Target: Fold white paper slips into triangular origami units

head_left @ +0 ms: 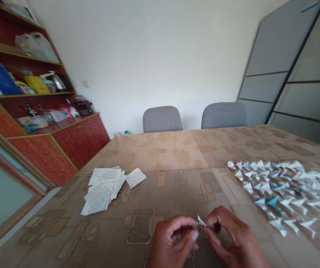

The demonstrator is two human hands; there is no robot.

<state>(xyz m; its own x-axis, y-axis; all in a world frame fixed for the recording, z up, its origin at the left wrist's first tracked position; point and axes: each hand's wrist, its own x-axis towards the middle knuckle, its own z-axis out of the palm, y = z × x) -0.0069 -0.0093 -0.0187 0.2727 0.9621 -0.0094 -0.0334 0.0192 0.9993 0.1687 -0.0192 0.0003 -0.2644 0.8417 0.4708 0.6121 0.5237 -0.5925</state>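
Note:
Low in the middle of the head view, a small folded piece of printed paper (201, 221) is pinched between my two hands, just above the table. My left hand (176, 238) has its thumb and forefinger closed at the paper's left side. From the right, my right hand (229, 236) grips the other side with thumb and fingertips. Most of the paper is hidden by the fingers. To the left lies a loose pile of flat printed paper slips (101, 191), with one slip (136, 178) apart at its right. Several rows of folded paper pieces (282, 190) stand at the right.
The table (165, 149) has a patterned brown cover. Two grey chairs (162, 119) stand at its far edge, before a white wall. A wooden cabinet (78, 141) with filled shelves is at the left. Grey panelled doors (271, 56) rise at the right.

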